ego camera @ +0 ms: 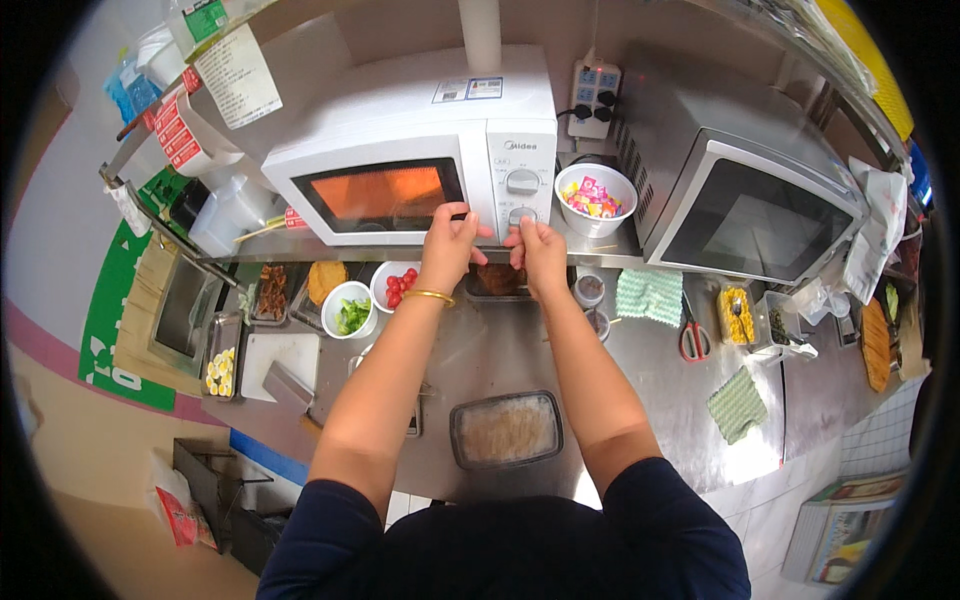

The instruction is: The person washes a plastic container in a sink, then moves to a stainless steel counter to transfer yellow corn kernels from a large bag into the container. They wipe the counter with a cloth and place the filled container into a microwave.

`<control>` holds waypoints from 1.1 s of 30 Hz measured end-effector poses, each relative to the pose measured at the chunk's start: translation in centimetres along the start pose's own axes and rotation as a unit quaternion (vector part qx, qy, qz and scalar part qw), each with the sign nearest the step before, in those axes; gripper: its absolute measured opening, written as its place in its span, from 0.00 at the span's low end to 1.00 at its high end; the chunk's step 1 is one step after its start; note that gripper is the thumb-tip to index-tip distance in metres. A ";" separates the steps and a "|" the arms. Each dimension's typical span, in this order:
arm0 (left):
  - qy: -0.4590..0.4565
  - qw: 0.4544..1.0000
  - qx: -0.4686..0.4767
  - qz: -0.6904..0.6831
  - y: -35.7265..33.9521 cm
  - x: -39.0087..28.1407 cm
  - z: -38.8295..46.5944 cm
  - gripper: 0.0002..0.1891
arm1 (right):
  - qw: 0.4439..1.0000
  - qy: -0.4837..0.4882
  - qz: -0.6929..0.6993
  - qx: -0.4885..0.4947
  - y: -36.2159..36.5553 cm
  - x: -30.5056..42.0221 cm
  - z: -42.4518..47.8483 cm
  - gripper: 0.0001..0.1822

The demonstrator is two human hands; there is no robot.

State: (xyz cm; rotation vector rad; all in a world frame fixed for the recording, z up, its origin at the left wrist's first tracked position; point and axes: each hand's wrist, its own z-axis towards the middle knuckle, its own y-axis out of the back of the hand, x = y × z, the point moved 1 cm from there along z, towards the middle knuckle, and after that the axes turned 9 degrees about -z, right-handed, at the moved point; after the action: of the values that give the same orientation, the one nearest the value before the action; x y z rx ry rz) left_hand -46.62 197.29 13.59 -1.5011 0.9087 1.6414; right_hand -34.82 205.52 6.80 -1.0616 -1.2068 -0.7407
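Note:
A white Midea microwave oven (474,172) stands on the steel shelf in front of me, its door closed and its window glowing orange. My right hand (543,255) has its fingers on the lower dial (523,215) of the control panel, partly covering it. Beside it, my left hand (450,247) is at the lower right part of the microwave door, fingers apart and holding nothing; whether it touches the door I cannot tell. The upper dial (522,181) is untouched. Below my forearms, a lidded black-rimmed container (506,431) of pale food sits on the steel counter (480,360).
A second, silver microwave (757,217) stands right, past a white bowl of small packets (596,201). Along the counter are bowls of lettuce (351,315) and cherry tomatoes (400,288), a cleaver (289,386) on a white cutting board (274,356), red-handled scissors (694,339) and a corn container (736,315).

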 end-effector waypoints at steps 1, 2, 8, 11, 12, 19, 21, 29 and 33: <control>-0.015 1.000 0.003 -0.027 1.0 1.7 -0.8 0.16 | 1.000 -0.003 -0.010 0.020 0.0 0.3 -0.5 0.16; 0.009 0.999 0.001 -0.039 1.9 3.2 -2.4 0.13 | 0.999 -0.019 -0.021 0.032 0.4 -0.1 -1.9 0.16; 0.112 0.981 0.086 0.131 11.9 18.2 -19.7 0.12 | 0.865 0.020 -0.481 0.143 9.7 -4.8 -15.5 0.16; 0.293 0.939 0.099 0.153 11.5 19.0 -26.5 0.15 | 0.798 -0.052 -0.591 0.109 13.5 -9.9 -22.1 0.15; 0.303 0.943 0.104 0.088 11.6 19.9 -27.2 0.15 | 0.815 -0.076 -0.566 0.101 13.6 -10.8 -23.6 0.15; 0.226 0.959 0.170 -0.027 7.2 16.8 -25.7 0.13 | 0.963 -0.219 -0.148 0.057 16.6 -7.3 -28.9 0.07; 0.213 0.940 0.268 0.013 3.4 11.3 -24.2 0.15 | 0.971 -0.237 -0.011 -0.023 19.6 -4.7 -31.4 0.07; -0.570 0.737 0.254 0.260 -30.3 -12.9 -14.0 0.29 | 0.952 -0.022 0.050 -0.300 37.0 1.5 -42.4 0.11; -0.589 0.700 0.114 0.387 -43.9 -16.0 -6.4 0.31 | 0.906 0.023 0.085 -0.415 42.8 2.0 -44.8 0.09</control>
State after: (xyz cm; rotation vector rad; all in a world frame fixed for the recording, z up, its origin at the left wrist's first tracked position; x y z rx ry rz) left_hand -4.30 212.52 27.79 0.3887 0.8907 2.3817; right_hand 20.62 179.37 -2.33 -1.8051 -0.7242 -1.1746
